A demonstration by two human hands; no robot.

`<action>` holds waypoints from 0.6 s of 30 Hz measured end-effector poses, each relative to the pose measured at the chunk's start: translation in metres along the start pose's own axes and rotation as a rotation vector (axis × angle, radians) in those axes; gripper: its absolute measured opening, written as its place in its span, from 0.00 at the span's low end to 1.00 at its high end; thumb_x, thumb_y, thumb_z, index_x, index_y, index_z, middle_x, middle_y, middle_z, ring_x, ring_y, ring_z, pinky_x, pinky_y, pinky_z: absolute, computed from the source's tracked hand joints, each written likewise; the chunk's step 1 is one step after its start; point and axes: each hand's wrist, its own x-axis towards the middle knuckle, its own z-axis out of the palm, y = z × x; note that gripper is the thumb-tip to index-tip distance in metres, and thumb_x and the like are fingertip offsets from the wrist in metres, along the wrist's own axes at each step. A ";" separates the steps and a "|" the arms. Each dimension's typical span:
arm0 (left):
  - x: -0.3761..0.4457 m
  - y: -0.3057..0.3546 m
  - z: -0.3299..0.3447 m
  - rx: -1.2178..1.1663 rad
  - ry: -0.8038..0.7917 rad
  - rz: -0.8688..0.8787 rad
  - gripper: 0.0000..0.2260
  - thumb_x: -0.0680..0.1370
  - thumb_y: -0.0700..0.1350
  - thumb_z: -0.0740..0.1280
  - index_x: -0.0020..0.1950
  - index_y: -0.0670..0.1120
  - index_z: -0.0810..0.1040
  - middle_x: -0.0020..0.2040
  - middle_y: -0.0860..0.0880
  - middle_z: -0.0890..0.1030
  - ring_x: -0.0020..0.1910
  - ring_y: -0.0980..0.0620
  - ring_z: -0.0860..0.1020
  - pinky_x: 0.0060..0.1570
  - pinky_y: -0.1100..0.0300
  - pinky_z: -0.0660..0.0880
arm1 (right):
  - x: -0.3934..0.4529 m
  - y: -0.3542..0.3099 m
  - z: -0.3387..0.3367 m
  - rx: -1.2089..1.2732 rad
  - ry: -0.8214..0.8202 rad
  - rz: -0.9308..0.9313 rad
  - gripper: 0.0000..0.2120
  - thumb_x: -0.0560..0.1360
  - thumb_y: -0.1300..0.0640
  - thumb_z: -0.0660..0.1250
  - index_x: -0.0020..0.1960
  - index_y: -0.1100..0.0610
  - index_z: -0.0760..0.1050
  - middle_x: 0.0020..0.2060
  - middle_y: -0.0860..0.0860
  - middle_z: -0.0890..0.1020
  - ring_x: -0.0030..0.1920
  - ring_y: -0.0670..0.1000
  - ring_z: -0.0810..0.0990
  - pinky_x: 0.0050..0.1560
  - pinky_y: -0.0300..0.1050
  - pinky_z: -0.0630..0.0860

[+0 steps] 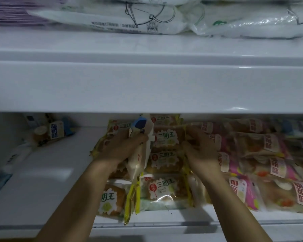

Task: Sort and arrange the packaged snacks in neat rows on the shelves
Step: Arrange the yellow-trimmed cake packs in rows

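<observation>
Yellow-edged snack packs (164, 154), clear wrap w/ white scalloped label reading 三明王, lie in a front-to-back row at centre of the lower shelf (47, 180); nearest one also reads "French". Left hand (122, 147) grips an upright pack w/ blue-white top (140, 126), fingers curled round it, just left of the row. Right hand (199, 151) rests at the row's right edge, fingers curled on a yellow pack edge; exact pinch can't tell. Pink-trimmed packs (269, 165) w/ white vertical labels, red writing, crowd the right side, overlapping & tilted. A blue-label pack (57, 131) lies at back left, apart from the rest. Shelf is white, glossy, dim-lit. Upper shelf (147, 84) spans mid-frame; white plastic bags (129, 18) w/ line drawings lie on top of it.
</observation>
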 end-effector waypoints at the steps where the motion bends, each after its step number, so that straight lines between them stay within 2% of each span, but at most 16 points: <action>1: 0.006 0.001 0.000 -0.022 -0.029 -0.029 0.02 0.78 0.48 0.72 0.49 0.52 0.82 0.39 0.54 0.86 0.47 0.54 0.85 0.50 0.54 0.78 | 0.006 -0.001 0.000 -0.054 -0.005 -0.011 0.18 0.79 0.58 0.66 0.66 0.44 0.76 0.57 0.41 0.82 0.53 0.41 0.81 0.58 0.52 0.81; 3: 0.017 0.000 -0.001 -0.054 -0.042 -0.051 0.08 0.76 0.51 0.72 0.52 0.50 0.84 0.43 0.51 0.87 0.51 0.46 0.84 0.53 0.52 0.78 | 0.016 -0.003 0.002 -0.110 -0.047 -0.050 0.18 0.78 0.59 0.67 0.64 0.42 0.77 0.59 0.41 0.81 0.57 0.43 0.80 0.61 0.51 0.80; 6: 0.027 -0.003 0.000 -0.010 -0.035 -0.056 0.08 0.80 0.50 0.70 0.54 0.49 0.85 0.46 0.50 0.87 0.51 0.48 0.85 0.51 0.54 0.78 | 0.020 -0.004 0.007 -0.203 -0.119 -0.111 0.19 0.79 0.60 0.67 0.66 0.44 0.75 0.64 0.42 0.74 0.68 0.48 0.73 0.70 0.51 0.73; 7: 0.029 -0.003 0.001 0.014 -0.039 -0.055 0.08 0.80 0.50 0.69 0.54 0.49 0.85 0.46 0.50 0.88 0.50 0.49 0.85 0.50 0.55 0.78 | 0.020 -0.003 0.008 -0.243 -0.133 -0.128 0.20 0.79 0.61 0.67 0.68 0.45 0.75 0.66 0.42 0.71 0.69 0.47 0.70 0.72 0.48 0.69; 9: 0.031 -0.001 0.000 0.058 -0.050 -0.041 0.08 0.80 0.50 0.69 0.53 0.48 0.85 0.45 0.50 0.87 0.49 0.49 0.85 0.49 0.55 0.78 | 0.019 -0.002 0.009 -0.302 -0.148 -0.137 0.22 0.79 0.62 0.66 0.70 0.46 0.74 0.68 0.42 0.66 0.69 0.43 0.64 0.70 0.40 0.63; 10: 0.032 0.000 -0.001 0.071 -0.054 -0.028 0.09 0.80 0.50 0.69 0.52 0.47 0.85 0.44 0.49 0.87 0.48 0.49 0.85 0.50 0.53 0.78 | 0.019 -0.001 0.010 -0.319 -0.155 -0.134 0.22 0.79 0.62 0.66 0.71 0.46 0.73 0.68 0.41 0.64 0.70 0.43 0.63 0.71 0.40 0.62; 12: 0.032 -0.003 -0.005 0.057 -0.066 -0.001 0.09 0.80 0.50 0.69 0.49 0.46 0.84 0.42 0.49 0.86 0.46 0.48 0.85 0.52 0.50 0.78 | 0.016 0.000 0.009 -0.358 -0.171 -0.141 0.23 0.79 0.62 0.66 0.71 0.46 0.74 0.67 0.40 0.62 0.74 0.48 0.63 0.76 0.46 0.64; 14: 0.029 -0.004 -0.009 0.024 -0.085 0.015 0.08 0.78 0.51 0.70 0.47 0.48 0.83 0.41 0.50 0.85 0.45 0.49 0.84 0.51 0.51 0.77 | 0.012 -0.001 0.007 -0.389 -0.194 -0.154 0.23 0.78 0.63 0.66 0.70 0.47 0.74 0.64 0.38 0.64 0.75 0.50 0.63 0.76 0.51 0.66; 16: 0.029 -0.005 -0.012 0.009 -0.117 0.018 0.08 0.77 0.53 0.70 0.47 0.50 0.84 0.42 0.50 0.86 0.46 0.49 0.84 0.51 0.51 0.77 | 0.009 -0.004 0.005 -0.381 -0.205 -0.154 0.24 0.78 0.64 0.65 0.71 0.47 0.75 0.62 0.34 0.64 0.76 0.50 0.62 0.77 0.51 0.66; 18: 0.027 -0.004 -0.012 0.014 -0.129 -0.003 0.11 0.76 0.54 0.71 0.51 0.49 0.84 0.45 0.48 0.87 0.50 0.46 0.85 0.55 0.48 0.79 | 0.005 -0.005 0.005 -0.384 -0.217 -0.142 0.25 0.77 0.64 0.65 0.71 0.47 0.74 0.64 0.36 0.63 0.76 0.49 0.61 0.77 0.49 0.65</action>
